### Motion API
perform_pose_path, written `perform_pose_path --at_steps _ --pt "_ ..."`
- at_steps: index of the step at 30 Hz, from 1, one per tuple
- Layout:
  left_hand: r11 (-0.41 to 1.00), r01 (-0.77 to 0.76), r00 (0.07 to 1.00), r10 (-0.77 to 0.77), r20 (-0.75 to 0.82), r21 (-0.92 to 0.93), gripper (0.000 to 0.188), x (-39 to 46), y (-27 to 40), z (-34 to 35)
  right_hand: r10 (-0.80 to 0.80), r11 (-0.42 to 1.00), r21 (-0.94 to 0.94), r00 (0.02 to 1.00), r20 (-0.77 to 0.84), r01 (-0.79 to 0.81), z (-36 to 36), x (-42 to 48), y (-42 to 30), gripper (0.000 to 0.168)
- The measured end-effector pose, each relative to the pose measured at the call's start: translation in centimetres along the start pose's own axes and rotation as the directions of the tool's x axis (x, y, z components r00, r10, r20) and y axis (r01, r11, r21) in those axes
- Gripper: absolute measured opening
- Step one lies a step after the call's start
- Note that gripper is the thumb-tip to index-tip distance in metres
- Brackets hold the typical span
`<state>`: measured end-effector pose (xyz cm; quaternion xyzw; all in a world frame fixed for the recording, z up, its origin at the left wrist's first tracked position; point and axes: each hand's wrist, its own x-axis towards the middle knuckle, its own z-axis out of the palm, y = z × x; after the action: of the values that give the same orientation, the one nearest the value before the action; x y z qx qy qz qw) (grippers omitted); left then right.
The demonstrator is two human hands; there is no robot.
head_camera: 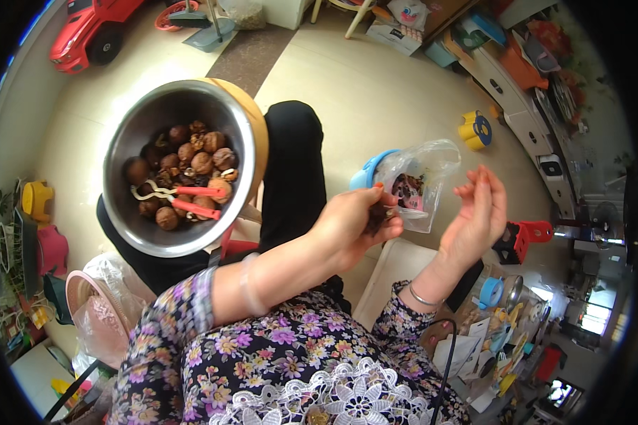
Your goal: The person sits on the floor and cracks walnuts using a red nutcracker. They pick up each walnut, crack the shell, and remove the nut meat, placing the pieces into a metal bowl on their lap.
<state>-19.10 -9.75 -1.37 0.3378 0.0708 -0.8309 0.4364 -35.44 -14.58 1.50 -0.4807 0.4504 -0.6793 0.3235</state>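
My left hand [359, 218] is curled around dark walnut shell pieces [377, 219], partly hidden by the fingers. Just beyond it stands a blue bin [362, 179] lined with a clear plastic bag [440, 159], and dark scraps [408, 188] lie inside. To the right of the bag my right hand [476, 210] is raised, fingers apart and nothing visible in them. On the left, a steel bowl [178, 248] holds several walnuts [202, 163], some whole and some cracked. A nutcracker with red handles [195, 207] rests on top of the nuts.
A wooden stool [259, 133] shows behind the bowl. At lower left is a pink basket [80, 297] with plastic bags. A yellow and blue stool [476, 130] stands beyond the bin. At right are a red and black stool [515, 241] and a cluttered table [470, 345].
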Motion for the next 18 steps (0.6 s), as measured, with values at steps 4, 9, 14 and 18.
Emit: perform_pose_path --at_steps 4,9,14,18 --pt "0.991 0.012 0.997 -0.001 -0.083 0.134 0.043 10.4 -3.8 2.8 0.035 0.995 -0.084 0.991 -0.126 -0.046 -4.6 -0.3 0.4 0.018" --pt "0.994 -0.002 1.000 0.004 -0.020 0.113 0.063 16.8 -5.0 4.0 0.098 0.992 -0.066 0.983 -0.154 -0.109 -7.0 -1.3 2.2 0.018" --pt "0.999 0.007 0.999 -0.004 0.046 -0.050 0.047 16.0 -5.3 1.0 0.124 0.991 -0.038 0.987 -0.106 -0.129 -5.6 -1.6 2.7 0.018" --pt "0.990 -0.083 0.994 0.089 0.056 -0.110 0.032 9.2 -4.5 2.0 0.122 0.992 0.037 0.992 -0.023 -0.121 -1.7 -1.8 2.2 0.018"
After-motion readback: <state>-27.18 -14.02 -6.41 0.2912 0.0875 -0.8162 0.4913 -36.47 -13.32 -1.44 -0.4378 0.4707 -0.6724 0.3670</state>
